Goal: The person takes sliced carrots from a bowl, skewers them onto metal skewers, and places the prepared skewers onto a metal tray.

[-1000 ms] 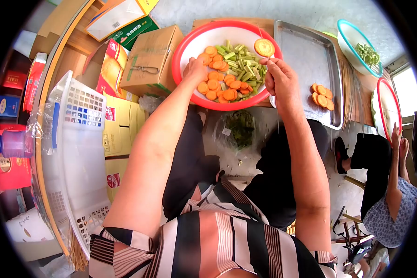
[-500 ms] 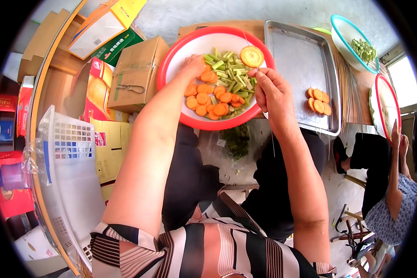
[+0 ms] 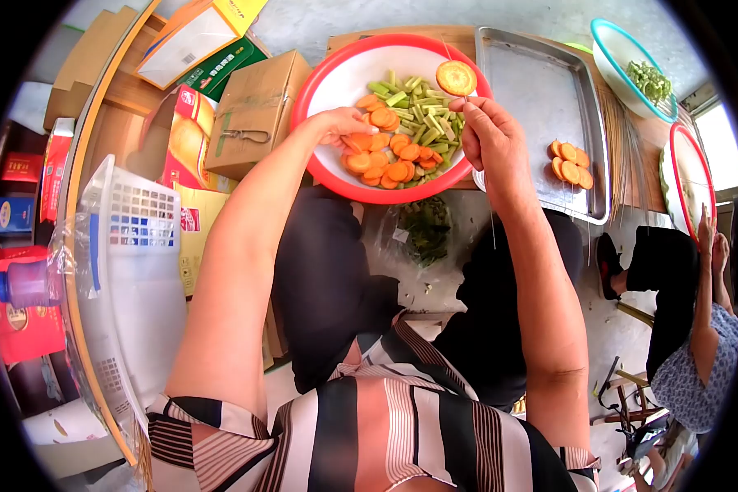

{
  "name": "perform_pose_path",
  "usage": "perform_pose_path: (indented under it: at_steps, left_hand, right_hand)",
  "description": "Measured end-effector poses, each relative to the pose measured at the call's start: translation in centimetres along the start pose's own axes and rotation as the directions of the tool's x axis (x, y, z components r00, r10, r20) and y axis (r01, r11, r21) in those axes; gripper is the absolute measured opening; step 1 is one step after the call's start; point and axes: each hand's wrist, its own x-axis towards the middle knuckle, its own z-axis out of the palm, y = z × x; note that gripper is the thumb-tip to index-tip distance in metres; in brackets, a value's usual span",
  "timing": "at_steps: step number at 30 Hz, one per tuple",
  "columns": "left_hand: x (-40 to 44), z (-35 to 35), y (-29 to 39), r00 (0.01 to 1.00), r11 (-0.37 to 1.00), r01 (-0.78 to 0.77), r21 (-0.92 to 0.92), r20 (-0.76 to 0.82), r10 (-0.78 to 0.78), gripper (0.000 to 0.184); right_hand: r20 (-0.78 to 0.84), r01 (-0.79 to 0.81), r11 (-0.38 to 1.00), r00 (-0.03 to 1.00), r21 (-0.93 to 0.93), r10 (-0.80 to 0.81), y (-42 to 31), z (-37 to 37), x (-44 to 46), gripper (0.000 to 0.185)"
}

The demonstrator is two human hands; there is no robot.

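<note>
Apparently, threading is the step: a skewer (image 3: pixel 467 97) bearing a yellow-centred slice (image 3: pixel 457 78) is pinched by the right hand (image 3: pixel 496 138); carrot slices (image 3: pixel 398 170) in the basin (image 3: pixel 394 195) are reached by the left hand (image 3: pixel 339 127), its hold indeterminable. Slice pickup seems required.

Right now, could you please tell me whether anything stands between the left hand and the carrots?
Nothing visible does: the left hand is right at the carrots, and the green stalks lie mostly on their far side.
</note>
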Motion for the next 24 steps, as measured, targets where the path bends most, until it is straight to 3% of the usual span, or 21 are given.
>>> perform_pose_path:
  at_steps: [1,2,6,9,11,15,17,19,21,23,24]
  left_hand:
    - [-0.8,0.4,0.0,0.995,0.994,-0.084,-0.062,-0.050,0.081,0.055]
    - [-1.9,0.8,0.3,0.993,0.990,-0.114,-0.088,-0.047,0.110,0.068]
    - [-3.1,1.5,-0.3,0.977,0.980,-0.198,-0.039,-0.095,0.193,0.065]
    - [-3.7,2.1,0.0,0.987,0.982,-0.162,-0.103,-0.010,0.161,0.051]
    - [-4.3,2.6,0.0,0.979,0.926,-0.186,-0.327,0.025,0.205,0.038]
    - [-5.1,3.2,-0.5,0.968,0.935,-0.230,-0.269,0.040,0.250,0.036]
    - [-6.5,3.8,-0.1,0.955,0.945,-0.298,-0.137,-0.031,0.296,0.037]
    - [-7.1,4.1,0.3,0.954,0.932,-0.300,-0.206,-0.071,0.291,0.043]
    - [-7.2,3.7,0.5,0.886,0.657,-0.401,-0.639,-0.089,0.454,0.043]
    - [-7.1,3.4,0.9,0.861,0.572,-0.428,-0.700,-0.122,0.494,0.039]
    - [-7.1,3.3,0.9,0.842,0.461,-0.431,-0.775,-0.162,0.515,0.037]
  right_hand:
    - [0.004,0.005,1.000,1.000,0.001,-0.005,0.1,0.0,0.0,0.017]
    - [0.004,0.007,1.000,1.000,0.006,-0.007,0.3,0.0,0.0,0.017]
    - [0.004,0.014,1.000,1.000,0.003,-0.014,1.0,0.0,-0.2,0.017]
    - [0.006,0.018,1.000,1.000,-0.005,-0.018,1.7,-0.3,-0.1,0.017]
    - [0.008,0.008,1.000,1.000,-0.015,-0.008,1.9,-0.4,-0.1,0.017]
    - [0.028,-0.029,0.999,0.999,-0.041,0.030,2.4,-0.7,0.1,0.017]
    - [0.037,-0.029,0.997,0.999,-0.071,0.032,2.1,-0.5,-0.2,0.018]
    - [0.042,-0.027,0.995,0.999,-0.101,0.031,2.0,-0.5,-0.4,0.018]
    - [0.073,-0.028,0.989,0.997,-0.144,0.038,2.1,-0.3,-0.4,0.020]
    - [0.081,-0.016,0.986,0.996,-0.167,0.030,2.1,-0.1,-0.5,0.021]
    - [0.087,-0.025,0.986,0.995,-0.164,0.039,2.1,0.1,-0.5,0.021]
